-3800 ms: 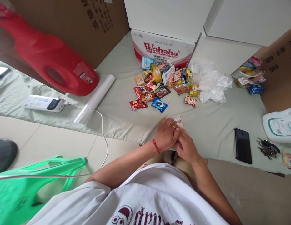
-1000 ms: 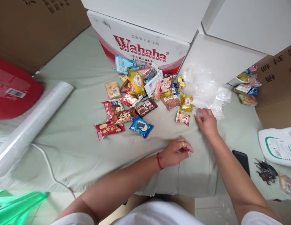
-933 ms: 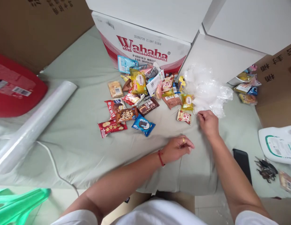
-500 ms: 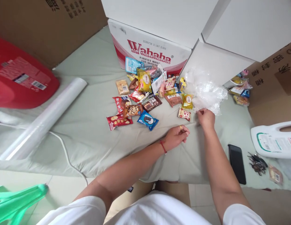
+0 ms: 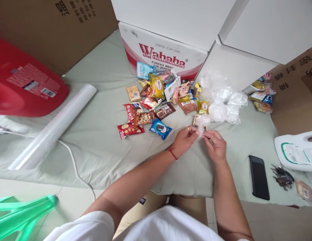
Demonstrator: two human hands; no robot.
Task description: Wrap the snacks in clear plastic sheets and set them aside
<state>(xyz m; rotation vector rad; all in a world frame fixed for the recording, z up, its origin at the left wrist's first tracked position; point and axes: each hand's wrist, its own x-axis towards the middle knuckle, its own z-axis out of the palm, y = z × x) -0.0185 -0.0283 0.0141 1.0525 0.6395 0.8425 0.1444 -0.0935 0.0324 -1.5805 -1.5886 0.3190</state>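
Note:
My left hand [image 5: 184, 141] and my right hand [image 5: 215, 146] meet above the cloth, fingertips pinched on opposite sides of a small crumpled clear plastic bag [image 5: 202, 121]. A cream and red snack packet lies partly hidden behind this plastic. Just beyond is a heap of similar clear plastic bags [image 5: 221, 97]. To the left spreads a pile of wrapped snacks, among them a blue packet [image 5: 161, 129], a cookie packet [image 5: 145, 118], a red packet [image 5: 130, 130] and a yellow packet [image 5: 156, 86].
A carton of water [image 5: 163, 50] backs the snacks, with white boxes above it. At left lie a roll of plastic film [image 5: 54, 125] and a red jug [image 5: 27, 80]. A phone [image 5: 259, 177], keys [image 5: 283, 176] and a white bottle [image 5: 298, 154] lie right.
My right hand has moved left from the heap, bringing a clear plastic bag. My left hand has closed its fingers on the same bag. The view has shifted slightly.

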